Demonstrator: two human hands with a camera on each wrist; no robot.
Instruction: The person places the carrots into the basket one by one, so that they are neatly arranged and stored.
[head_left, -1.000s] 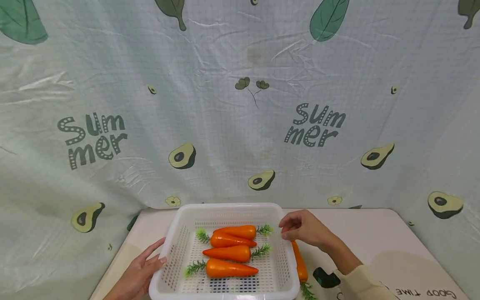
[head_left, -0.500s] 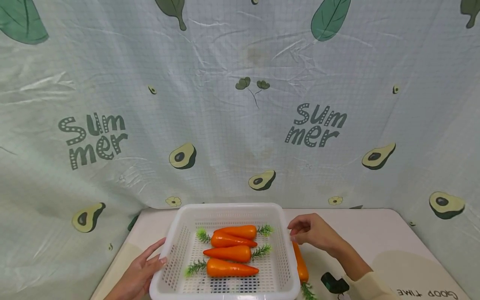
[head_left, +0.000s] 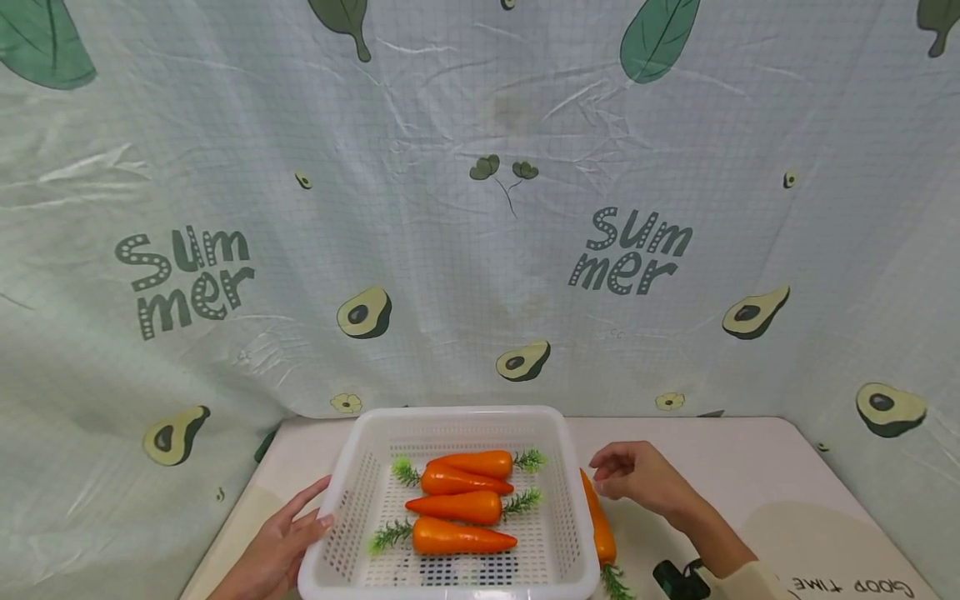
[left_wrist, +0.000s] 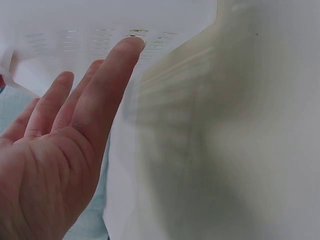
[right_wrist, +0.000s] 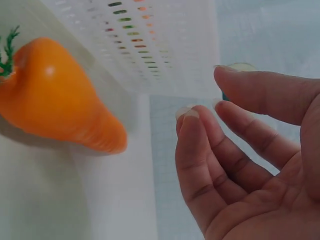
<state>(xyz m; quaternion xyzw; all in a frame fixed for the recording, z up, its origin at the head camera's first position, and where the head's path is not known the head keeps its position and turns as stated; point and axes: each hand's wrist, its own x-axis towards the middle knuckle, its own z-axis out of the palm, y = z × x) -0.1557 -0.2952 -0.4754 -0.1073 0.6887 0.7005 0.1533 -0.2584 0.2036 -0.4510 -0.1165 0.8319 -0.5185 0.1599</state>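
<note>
A white perforated plastic basket [head_left: 551, 575] holds several orange carrots [head_left: 463, 536] with green leafy tops, lying crosswise. At its left side is my left hand [head_left: 277, 542], thumb tip at the rim. The left wrist view shows the other fingers [left_wrist: 102, 92] of that hand stretched out against the basket's outer wall. To the right of the basket, my right hand [head_left: 637, 479] hovers with loosely bent fingers and nothing between them. Another carrot [head_left: 600, 525] lies outside, along the basket's right wall; its thick orange body [right_wrist: 55, 95] also appears beside my right hand in the right wrist view.
A light table [head_left: 712, 450] with printed lettering lies beneath everything. A small dark object [head_left: 681, 579] is by my right forearm. Behind and at the sides hangs a pale curtain [head_left: 450, 250] with avocado and leaf prints.
My right hand has drawn away from the basket's right rim, to the right and slightly nearer, uncovering more of the outside carrot's tip. My left hand and the basket have stayed put.
</note>
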